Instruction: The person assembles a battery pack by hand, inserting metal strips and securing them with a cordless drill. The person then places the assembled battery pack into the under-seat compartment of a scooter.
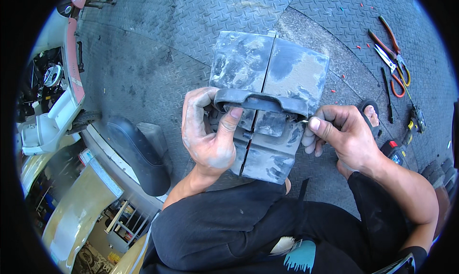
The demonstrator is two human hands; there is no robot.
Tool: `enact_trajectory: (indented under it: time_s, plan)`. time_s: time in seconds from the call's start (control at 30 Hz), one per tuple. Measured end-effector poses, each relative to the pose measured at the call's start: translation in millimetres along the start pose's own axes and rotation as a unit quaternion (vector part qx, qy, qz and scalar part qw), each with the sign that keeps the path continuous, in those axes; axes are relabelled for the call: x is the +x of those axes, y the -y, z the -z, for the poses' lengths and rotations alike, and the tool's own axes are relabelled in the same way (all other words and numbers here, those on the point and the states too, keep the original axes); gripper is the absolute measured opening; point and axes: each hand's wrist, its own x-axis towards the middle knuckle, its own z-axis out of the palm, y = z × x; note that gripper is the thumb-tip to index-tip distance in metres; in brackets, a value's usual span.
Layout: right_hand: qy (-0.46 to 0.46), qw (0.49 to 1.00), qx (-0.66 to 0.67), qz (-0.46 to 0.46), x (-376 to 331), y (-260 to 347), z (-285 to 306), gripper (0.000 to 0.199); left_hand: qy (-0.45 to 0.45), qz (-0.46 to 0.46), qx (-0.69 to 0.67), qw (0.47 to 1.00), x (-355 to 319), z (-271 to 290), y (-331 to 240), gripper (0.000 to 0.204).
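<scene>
A dusty black case (291, 75), split by a seam down its middle, stands on the floor in front of me. Across it runs a curved black handle (260, 102). My left hand (208, 130) is closed round the handle's left end, thumb pressed on its near side. At the handle's right end, my right hand (342, 130) is pinched, thumb against the bent index finger. A tiny pale bit shows at those fingertips, too small to name. How the handle joins the case at its ends is hidden by my fingers.
Right of the case lie red-handled pliers (394, 44), scissors (392, 66), a thin black rod (387, 95) and a black-and-red tool (394, 151) on the metal plate floor (158, 68). A black seat (138, 154) and vehicle body panels (81, 207) are at left.
</scene>
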Motion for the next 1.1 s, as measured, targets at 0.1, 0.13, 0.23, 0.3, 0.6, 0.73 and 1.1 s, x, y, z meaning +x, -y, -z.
enact_trajectory:
  time_s: [0.1,0.13,0.23,0.3,0.6,0.73,1.1]
  plan:
    - [0.007,0.999,-0.04,0.013,1.7,4.1,0.8,0.028,0.016,-0.047,-0.03,0.998,3.0,4.8,-1.6,0.03]
    - [0.004,0.997,-0.069,0.018,2.0,5.0,1.1,0.029,0.025,-0.054,-0.035,0.998,3.6,6.3,-1.9,0.03]
    - [-0.005,0.996,-0.089,0.026,2.8,4.9,1.2,0.031,0.037,-0.064,-0.037,0.997,2.8,8.8,-1.6,0.033]
    - [-0.016,0.991,-0.124,0.04,3.5,4.3,0.5,0.034,0.06,-0.169,0.011,0.984,4.1,11.0,1.8,0.034]
    - [-0.027,0.954,-0.281,0.098,3.4,15.7,4.3,0.037,0.054,-0.18,0.027,0.982,-1.0,22.7,12.7,0.036]
    - [-0.032,0.92,-0.346,0.18,3.0,11.4,2.1,0.035,0.039,-0.149,0.023,0.988,-2.1,21.5,16.3,0.04]
    - [-0.024,0.926,-0.288,0.242,5.7,-10.8,5.7,0.026,0.063,-0.119,0.005,0.991,-2.1,18.2,7.5,0.049]
